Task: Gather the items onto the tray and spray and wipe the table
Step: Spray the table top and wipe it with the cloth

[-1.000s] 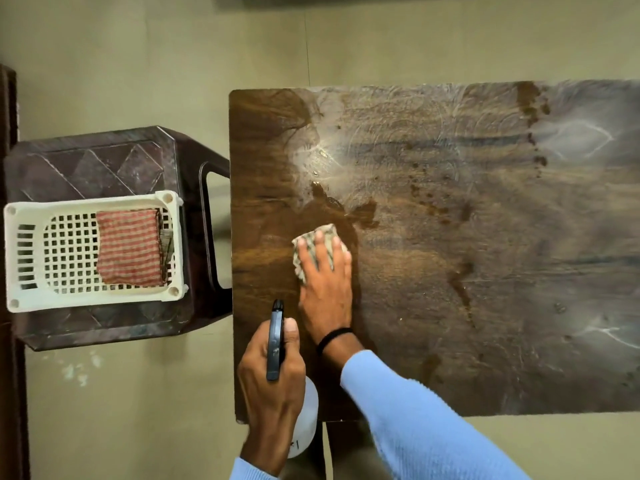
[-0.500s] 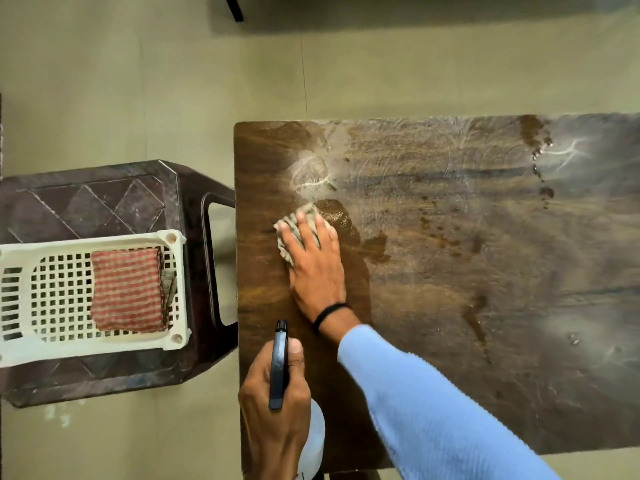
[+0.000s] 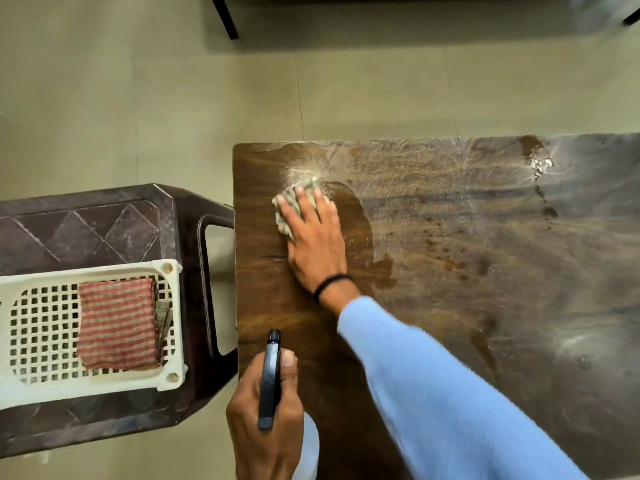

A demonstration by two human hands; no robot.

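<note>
My right hand point(image 3: 313, 244) presses flat on a grey-green checked cloth point(image 3: 292, 206) near the far left corner of the dark wooden table point(image 3: 485, 271). The cloth mostly hides under the fingers. Wet streaks and brown stains cover the tabletop. At the table's near left edge, my left hand point(image 3: 266, 424) grips a spray bottle point(image 3: 270, 379) with a black trigger head and a white body. A white perforated tray point(image 3: 171, 323) rests on a stool to the left, holding a folded red-striped cloth point(image 3: 116, 323).
The tray stands on a dark brown plastic stool point(image 3: 104, 230) that touches the table's left side. Beige tiled floor point(image 3: 138, 98) surrounds both. A dark furniture leg point(image 3: 225, 17) shows at the top.
My right hand has slid the cloth away from me toward the table's far left corner, leaving a dark wet trail. The left hand keeps holding the spray bottle at the near edge.
</note>
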